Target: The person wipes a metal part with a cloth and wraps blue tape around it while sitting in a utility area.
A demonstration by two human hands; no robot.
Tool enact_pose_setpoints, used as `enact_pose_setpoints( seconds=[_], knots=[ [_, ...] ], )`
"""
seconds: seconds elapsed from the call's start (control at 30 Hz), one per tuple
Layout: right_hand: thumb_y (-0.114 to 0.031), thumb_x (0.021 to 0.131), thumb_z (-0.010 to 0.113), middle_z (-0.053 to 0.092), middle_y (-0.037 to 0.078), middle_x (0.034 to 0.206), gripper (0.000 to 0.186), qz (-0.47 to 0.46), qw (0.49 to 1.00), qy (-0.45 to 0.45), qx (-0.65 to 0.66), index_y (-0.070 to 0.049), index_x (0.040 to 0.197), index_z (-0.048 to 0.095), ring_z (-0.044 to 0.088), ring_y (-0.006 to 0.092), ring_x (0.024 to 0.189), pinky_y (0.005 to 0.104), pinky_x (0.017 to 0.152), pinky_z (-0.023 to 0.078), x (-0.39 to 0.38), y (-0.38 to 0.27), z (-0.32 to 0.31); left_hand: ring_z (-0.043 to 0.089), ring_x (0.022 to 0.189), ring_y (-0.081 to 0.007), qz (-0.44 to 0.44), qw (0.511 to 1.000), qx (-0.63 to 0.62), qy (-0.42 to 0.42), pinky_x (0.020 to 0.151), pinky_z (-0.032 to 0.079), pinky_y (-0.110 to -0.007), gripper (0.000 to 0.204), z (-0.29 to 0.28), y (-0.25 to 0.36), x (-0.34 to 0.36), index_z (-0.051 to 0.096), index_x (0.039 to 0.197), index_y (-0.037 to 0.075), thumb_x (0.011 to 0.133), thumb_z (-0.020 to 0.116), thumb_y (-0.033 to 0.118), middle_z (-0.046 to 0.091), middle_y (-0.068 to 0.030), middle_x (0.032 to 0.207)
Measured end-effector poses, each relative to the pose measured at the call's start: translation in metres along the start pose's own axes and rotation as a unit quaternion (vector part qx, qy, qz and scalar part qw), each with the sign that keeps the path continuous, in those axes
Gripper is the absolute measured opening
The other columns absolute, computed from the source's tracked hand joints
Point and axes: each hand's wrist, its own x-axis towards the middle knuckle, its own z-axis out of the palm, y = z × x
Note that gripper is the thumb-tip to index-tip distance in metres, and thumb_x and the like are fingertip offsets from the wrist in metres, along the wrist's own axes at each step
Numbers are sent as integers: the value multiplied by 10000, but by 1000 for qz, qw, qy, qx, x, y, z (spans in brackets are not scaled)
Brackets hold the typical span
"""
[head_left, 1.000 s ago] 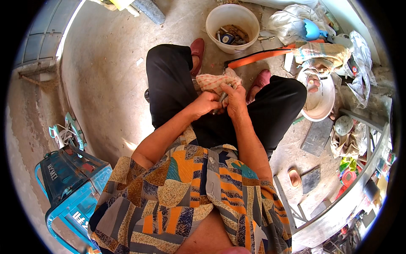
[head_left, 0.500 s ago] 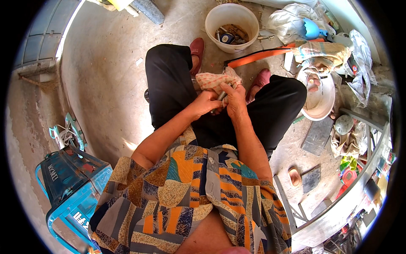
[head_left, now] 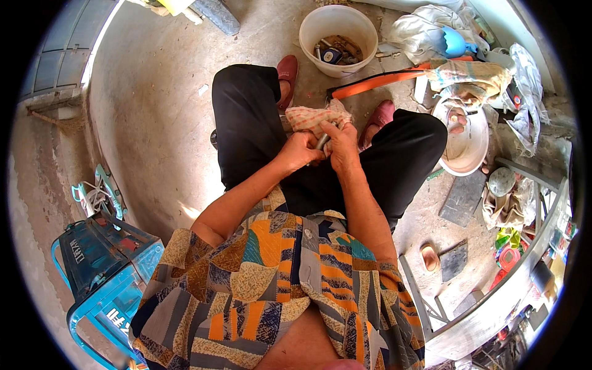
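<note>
Between my knees, my left hand (head_left: 298, 150) is closed around the lower end of a short grey metal rod (head_left: 323, 141). My right hand (head_left: 343, 145) grips a white cloth with a red-orange pattern (head_left: 311, 118), bunched around the rod's upper part. The thumb of that hand presses near the rod's top. Most of the cloth hangs out beyond my fingers, toward my feet. What kind of part the rod is cannot be made out, and its far end is hidden by the cloth and fingers.
A white bucket (head_left: 338, 38) with a tape measure and metal bits stands ahead. An orange-handled saw-like tool (head_left: 382, 81) lies right of it. A white basin (head_left: 466, 145) sits beside my right knee. A blue toolbox (head_left: 114, 271) is at my left.
The rod has shifted slightly in my fingers, and the cloth's folds by my right hand have changed a little. Both hands stay in nearly the same place.
</note>
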Motion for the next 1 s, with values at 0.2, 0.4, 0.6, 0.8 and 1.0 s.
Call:
enact_pose_setpoints(
  seconds=[0.2, 0.4, 0.6, 0.8, 1.0],
  knots=[
    [-52, 799, 621, 541, 17, 652, 143, 11, 1000, 5, -18, -15, 915, 547, 449, 73, 428, 221, 344, 311, -1, -3, 0, 580, 624, -128, -41, 994, -76, -65, 563, 438, -254, 138, -5, -6, 5, 616, 859, -16, 814, 635, 113, 628, -74, 724],
    [-53, 796, 618, 551, 26, 651, 144, 7, 1000, 9, 2, -12, 915, 548, 464, 80, 422, 224, 340, 313, -4, -8, 7, 572, 620, -118, -29, 994, -79, -70, 550, 429, -248, 123, -3, -3, 3, 609, 836, -10, 800, 653, 99, 628, -74, 738],
    [-61, 792, 624, 514, 6, 610, 151, -8, 1000, 13, -3, -16, 914, 548, 433, 77, 400, 227, 333, 301, 5, 6, -1, 577, 615, -136, -10, 999, -46, 8, 545, 442, -260, 123, 1, -3, 1, 587, 812, -18, 766, 674, 56, 625, -86, 735],
    [-59, 789, 625, 505, 6, 598, 124, -4, 1000, 27, 1, -17, 871, 541, 425, 79, 385, 226, 326, 296, 5, 5, 0, 588, 626, -150, -41, 990, -121, -59, 570, 454, -266, 160, -5, -3, 4, 594, 822, -22, 800, 655, 124, 625, -87, 734],
    [-39, 797, 600, 554, 36, 639, 127, 19, 1000, 18, -12, 1, 907, 550, 474, 93, 408, 229, 333, 322, 1, -3, 0, 588, 620, -143, -37, 990, -114, -75, 564, 440, -256, 166, -5, -4, 4, 621, 826, -16, 810, 653, 145, 639, -93, 746]
  ],
)
